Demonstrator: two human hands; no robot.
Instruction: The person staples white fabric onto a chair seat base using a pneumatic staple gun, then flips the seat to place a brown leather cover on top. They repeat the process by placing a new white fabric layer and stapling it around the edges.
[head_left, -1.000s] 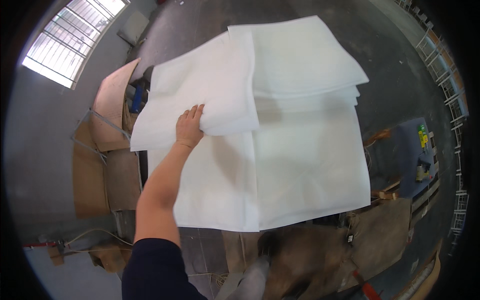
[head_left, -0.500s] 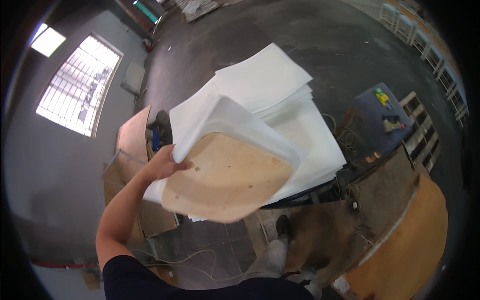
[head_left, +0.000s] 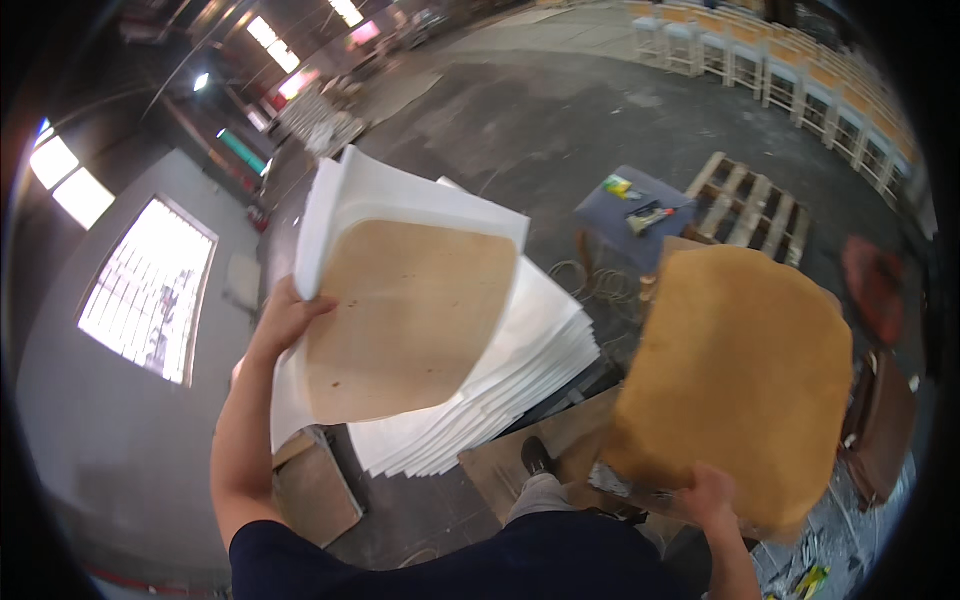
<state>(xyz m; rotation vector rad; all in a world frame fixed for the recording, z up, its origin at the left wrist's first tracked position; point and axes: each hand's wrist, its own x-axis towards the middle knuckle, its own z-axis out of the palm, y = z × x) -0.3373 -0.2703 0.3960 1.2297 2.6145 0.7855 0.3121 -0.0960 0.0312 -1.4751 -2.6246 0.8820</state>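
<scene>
small yellow-green packet (head_left: 617,185) on blue-grey table (head_left: 600,215) — no signs, screens

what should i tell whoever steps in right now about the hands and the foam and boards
Left hand: grips a white foam sheet with a tan wooden board on its underside, lifted clear.
Right hand: holds a yellow-brown foam pad by its lower edge.
Stack of white foam sheets lies below, between both.
Done: one sheet lifted. Left: both pieces are in hand, not set down.

Left hand (head_left: 285,318) raised with arm outstretched, fingers curled in a grip; right hand (head_left: 706,497) low, fingers clenched
</scene>
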